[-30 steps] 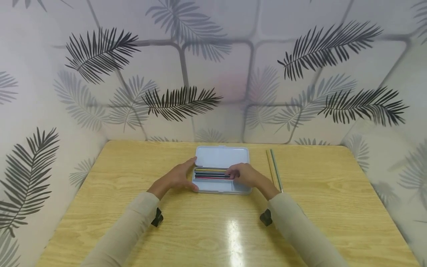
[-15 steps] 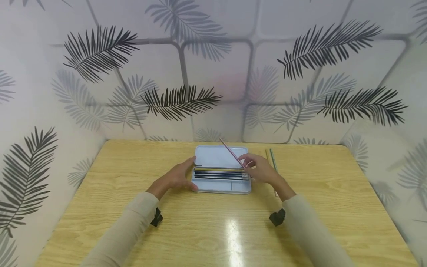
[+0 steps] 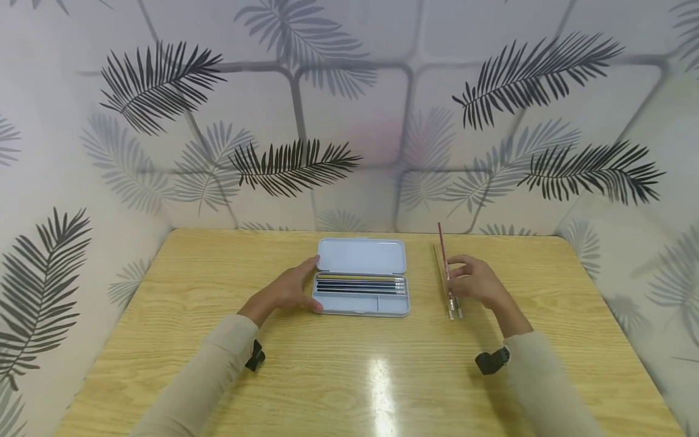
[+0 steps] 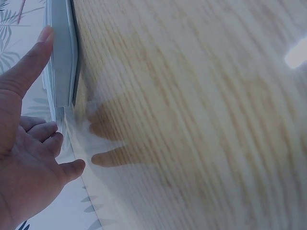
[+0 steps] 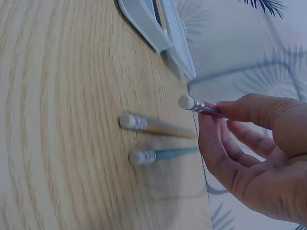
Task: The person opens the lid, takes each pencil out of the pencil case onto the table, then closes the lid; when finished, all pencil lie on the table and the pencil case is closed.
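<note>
A pale blue pencil case (image 3: 361, 255) lies with its lid back on the wooden table, and several pencils (image 3: 357, 285) rest in its long compartment. At the case's left end is my left hand (image 3: 286, 290), its straight thumb touching the front side in the left wrist view. My right hand (image 3: 476, 280) pinches a red pencil (image 3: 442, 240) between thumb and index finger near its white eraser (image 5: 186, 102). The red pencil is tilted, raised above the table. Beneath it lie a yellow pencil (image 5: 168, 130) and a teal pencil (image 5: 175, 153), side by side, erasers toward me.
A patterned wall (image 3: 360, 194) with leaf shapes rises right behind the table's far edge. The wooden table (image 3: 306, 376) runs toward me, with a bright glare spot near its middle. A small black camera (image 3: 491, 361) sits at my right wrist.
My right hand has lifted the red pencil out of the case and carried it right, over the two loose pencils. My left hand has stayed at the case.
</note>
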The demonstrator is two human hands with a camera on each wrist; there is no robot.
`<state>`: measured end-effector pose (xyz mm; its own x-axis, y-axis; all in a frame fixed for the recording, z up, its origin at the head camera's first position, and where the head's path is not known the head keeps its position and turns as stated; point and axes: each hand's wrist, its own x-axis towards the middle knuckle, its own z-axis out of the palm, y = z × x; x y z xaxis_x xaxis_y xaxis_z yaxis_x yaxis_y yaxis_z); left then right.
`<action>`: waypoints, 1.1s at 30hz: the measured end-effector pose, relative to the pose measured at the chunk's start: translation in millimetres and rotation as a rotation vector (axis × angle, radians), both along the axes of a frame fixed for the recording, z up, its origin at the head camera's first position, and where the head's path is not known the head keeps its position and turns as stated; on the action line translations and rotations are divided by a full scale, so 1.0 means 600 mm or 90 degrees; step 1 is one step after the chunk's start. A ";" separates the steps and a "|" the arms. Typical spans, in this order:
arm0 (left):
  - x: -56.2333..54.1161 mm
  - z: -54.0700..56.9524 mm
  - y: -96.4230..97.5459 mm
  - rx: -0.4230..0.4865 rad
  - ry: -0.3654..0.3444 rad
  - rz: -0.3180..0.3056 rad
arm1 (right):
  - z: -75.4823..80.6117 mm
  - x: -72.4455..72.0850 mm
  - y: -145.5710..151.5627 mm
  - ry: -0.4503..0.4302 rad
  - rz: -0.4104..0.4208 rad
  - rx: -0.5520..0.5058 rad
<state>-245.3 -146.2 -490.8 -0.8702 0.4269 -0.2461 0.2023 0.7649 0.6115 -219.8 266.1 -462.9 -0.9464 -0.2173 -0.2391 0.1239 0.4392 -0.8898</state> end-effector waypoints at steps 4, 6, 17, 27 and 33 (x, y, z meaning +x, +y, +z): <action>-0.001 0.000 0.000 0.001 0.000 -0.003 | -0.007 0.003 0.023 -0.019 -0.019 0.031; 0.000 -0.001 0.000 0.003 -0.002 -0.003 | -0.010 0.005 0.031 -0.026 -0.027 0.053; 0.000 0.004 0.000 0.002 -0.002 -0.012 | -0.021 0.006 0.035 -0.030 -0.067 0.249; -0.001 0.001 -0.002 0.008 -0.001 -0.011 | -0.020 0.002 0.019 0.012 -0.079 0.342; -0.001 0.001 -0.004 0.014 0.002 -0.014 | -0.005 0.002 0.016 0.030 -0.065 0.333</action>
